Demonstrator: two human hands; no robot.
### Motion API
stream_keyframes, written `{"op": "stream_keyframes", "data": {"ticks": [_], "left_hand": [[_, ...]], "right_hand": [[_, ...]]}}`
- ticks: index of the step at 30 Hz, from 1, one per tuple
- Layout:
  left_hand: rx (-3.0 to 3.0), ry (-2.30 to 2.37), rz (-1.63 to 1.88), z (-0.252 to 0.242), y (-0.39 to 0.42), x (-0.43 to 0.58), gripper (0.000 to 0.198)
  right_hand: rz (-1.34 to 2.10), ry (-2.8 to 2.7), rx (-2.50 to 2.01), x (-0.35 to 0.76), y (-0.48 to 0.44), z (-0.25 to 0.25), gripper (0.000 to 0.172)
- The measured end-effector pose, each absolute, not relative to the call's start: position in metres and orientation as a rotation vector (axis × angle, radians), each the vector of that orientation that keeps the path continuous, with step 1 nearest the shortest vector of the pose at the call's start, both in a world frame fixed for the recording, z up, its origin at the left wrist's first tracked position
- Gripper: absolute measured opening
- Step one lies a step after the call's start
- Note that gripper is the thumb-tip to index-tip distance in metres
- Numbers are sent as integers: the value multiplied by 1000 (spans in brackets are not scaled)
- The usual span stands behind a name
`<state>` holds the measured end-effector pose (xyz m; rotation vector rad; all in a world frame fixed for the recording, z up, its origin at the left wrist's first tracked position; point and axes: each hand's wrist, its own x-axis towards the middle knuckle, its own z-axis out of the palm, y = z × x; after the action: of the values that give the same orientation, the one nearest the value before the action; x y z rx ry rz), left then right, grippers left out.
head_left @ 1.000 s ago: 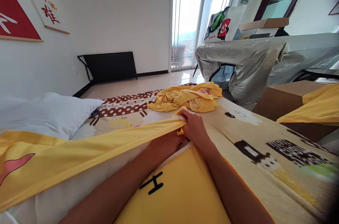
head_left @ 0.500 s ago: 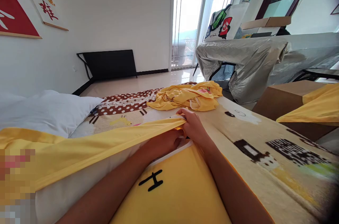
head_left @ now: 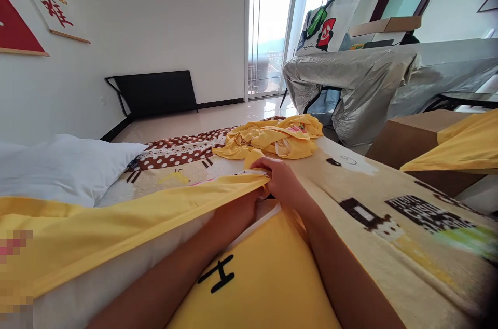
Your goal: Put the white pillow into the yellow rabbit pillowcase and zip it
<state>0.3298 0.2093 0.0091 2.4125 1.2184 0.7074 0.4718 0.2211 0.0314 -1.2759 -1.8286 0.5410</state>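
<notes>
At the centre of the frame our right hand (head_left: 282, 181) is clenched on the hem of a yellow cotton garment with a black letter H (head_left: 249, 282), pinching the edge where the cloth folds back; the garment fills the lower middle of the picture and its lifted upper layer stretches away to the lower left. Our left hand (head_left: 243, 204) lies tucked under that lifted layer, its fingers hidden, so we cannot tell whether it grips or lies loose. Both rest on a beige printed blanket with dark pixel patterns (head_left: 389, 225) that covers the bed. Just beyond the right hand, at upper centre, sits a crumpled heap of yellow clothes (head_left: 272, 139) on the blanket's brown polka-dot end. A white pillow (head_left: 66, 165) lies at the left edge. At the right a brown cardboard box (head_left: 404, 142) has yellow cloth (head_left: 462, 147) draped over its top; what it holds is hidden. Behind it a table under a silver cover (head_left: 369, 80) carries a flat cardboard carton (head_left: 385, 25), whose contents we cannot see.
</notes>
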Motion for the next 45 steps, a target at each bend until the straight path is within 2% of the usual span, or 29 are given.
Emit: {"op": "stream_keyframes", "data": {"ticks": [2, 5, 8, 16, 24, 28, 31, 38, 42, 45], "left_hand": [[2411, 1212, 740, 6, 210, 329, 31], [2401, 1236, 752, 2, 211, 327, 34], [2454, 1242, 713, 2, 211, 326, 36], [2593, 1178, 651, 4, 217, 327, 42], [2584, 999, 609, 14, 214, 321, 17], [2568, 1040, 590, 8, 221, 323, 14], [2576, 1081, 567, 1, 225, 327, 19], [2562, 988, 784, 19, 207, 320, 16], [2556, 899, 880, 20, 196, 312, 26], [2364, 1016, 975, 9, 197, 310, 29]], "right_hand": [[456, -1916, -1368, 472, 219, 34, 46], [298, -1946, -1526, 469, 215, 37, 33], [236, -1938, -1418, 466, 214, 37, 31], [399, -1864, -1297, 462, 217, 34, 30], [751, -1704, -1214, 465, 227, 21, 18], [812, -1636, -1188, 464, 232, 18, 14], [754, -1633, -1183, 464, 235, 15, 15], [618, -1666, -1236, 465, 231, 18, 20], [574, -1707, -1201, 465, 225, 25, 16], [589, -1732, -1170, 465, 223, 28, 14]]}}
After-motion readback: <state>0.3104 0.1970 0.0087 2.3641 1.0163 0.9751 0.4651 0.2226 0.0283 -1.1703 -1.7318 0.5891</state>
